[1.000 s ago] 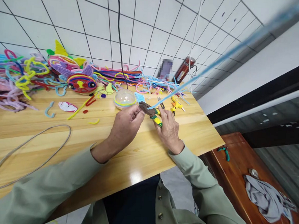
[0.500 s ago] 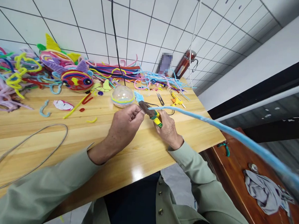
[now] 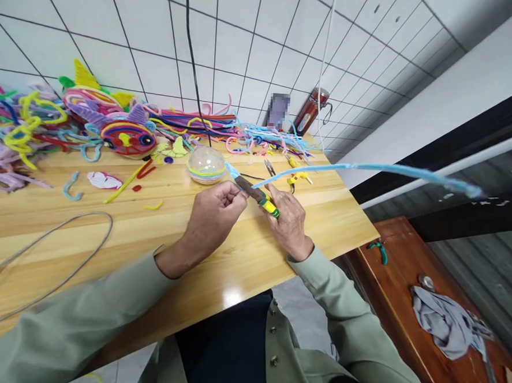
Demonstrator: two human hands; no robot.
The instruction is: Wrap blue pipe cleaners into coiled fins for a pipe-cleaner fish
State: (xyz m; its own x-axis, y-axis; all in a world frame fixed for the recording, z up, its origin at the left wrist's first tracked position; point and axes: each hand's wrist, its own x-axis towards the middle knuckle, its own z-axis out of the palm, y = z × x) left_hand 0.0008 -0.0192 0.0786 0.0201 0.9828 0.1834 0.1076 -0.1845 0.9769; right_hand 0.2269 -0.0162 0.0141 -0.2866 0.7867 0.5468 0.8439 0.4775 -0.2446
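Note:
My right hand (image 3: 289, 219) is closed round the yellow-and-green handles of a pair of pliers (image 3: 251, 191). A long light-blue pipe cleaner (image 3: 370, 168) runs from the plier jaws and arcs out to the right, past the table edge. A short light-blue bit (image 3: 231, 170) shows beyond the jaw tips. My left hand (image 3: 217, 212) is closed in a pinch right at the jaws, apparently on the blue pipe cleaner; its fingertips hide the exact hold. Just behind the jaws stands a clear plastic ball (image 3: 206, 165) with yellow and blue bands.
Coloured pipe cleaners (image 3: 30, 125) and a decorated fish (image 3: 127, 136) lie along the wall. A yellow glue gun (image 3: 298, 175) and small snips (image 3: 269, 168) lie behind my right hand. A grey cable (image 3: 63, 226) loops at left. A red flask (image 3: 311, 113) leans at the back.
The free end of the blue pipe cleaner has swung up and away, from the lower right to nearly level. The pliers have turned slightly in my right hand; both hands stay together.

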